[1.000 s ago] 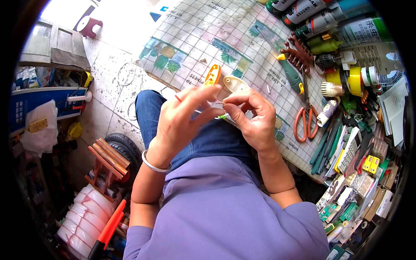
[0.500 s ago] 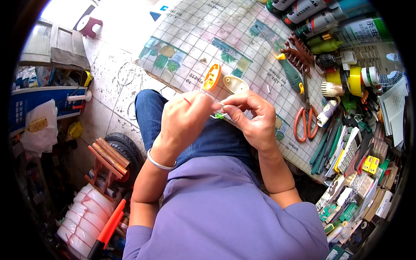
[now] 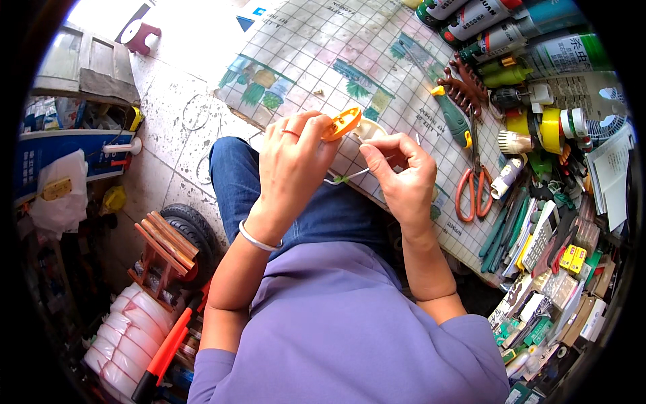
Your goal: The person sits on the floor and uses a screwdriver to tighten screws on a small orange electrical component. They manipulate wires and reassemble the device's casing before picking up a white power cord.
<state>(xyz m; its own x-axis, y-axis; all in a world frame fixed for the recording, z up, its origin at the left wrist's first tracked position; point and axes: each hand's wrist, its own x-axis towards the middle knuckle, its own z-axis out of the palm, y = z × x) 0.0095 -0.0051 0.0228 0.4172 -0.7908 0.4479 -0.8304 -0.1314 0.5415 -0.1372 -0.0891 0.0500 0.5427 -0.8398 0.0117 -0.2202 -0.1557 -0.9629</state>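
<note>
My left hand (image 3: 291,158) pinches a small oval orange plastic shell (image 3: 344,124) with its hollow side facing up; small parts inside are too tiny to name. A matching cream oval shell half (image 3: 371,129) lies just behind it on the table, partly covered by the orange one. Thumb and fingers of my right hand (image 3: 407,176) are closed on a thin white cord (image 3: 361,172). The cord runs leftward below my hands, past a small green leaf-like piece (image 3: 342,179). Its far end is hidden behind my left hand.
A checked cloth (image 3: 296,60) covers the table. On it lie a tiny brass-coloured piece (image 3: 318,93), a green-handled screwdriver (image 3: 452,118) and red-handled scissors (image 3: 474,192). Spray cans (image 3: 471,20), tape rolls (image 3: 552,135) and packed small goods crowd the right side.
My left hand has let go of the cord, moved up and taken hold of the orange shell, now lifted and shifted right. My right hand has moved slightly right, still pinching the cord.
</note>
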